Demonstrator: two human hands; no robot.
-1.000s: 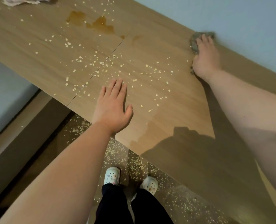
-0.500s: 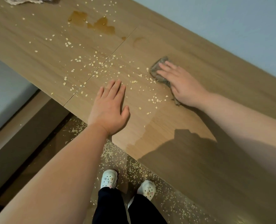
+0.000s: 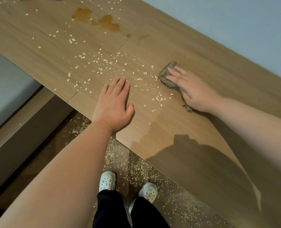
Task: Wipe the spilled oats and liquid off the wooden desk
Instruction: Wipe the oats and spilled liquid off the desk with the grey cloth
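Left hand (image 3: 113, 102): lay flat at the near tabletop (image 3: 202, 60) edge, fingers straight; held nothing
Right hand (image 3: 192, 89): fingers straight; pressed a grey cloth (image 3: 167, 74) down, farther right
Oats (image 3: 103, 60): scattered mid-tabletop; brown liquid (image 3: 106, 22) pooled far left

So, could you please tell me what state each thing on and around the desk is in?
desk: looks damp near the front edge.
left hand: rests flat on the desk, fingers straight, holding nothing.
right hand: fingers straight, presses the cloth down.
cloth: grey, crumpled, partly under the right hand.
oats: scattered loose over the desk, not yet wiped.
liquid: brown puddle at the far side, not yet wiped.
floor: strewn with oats.
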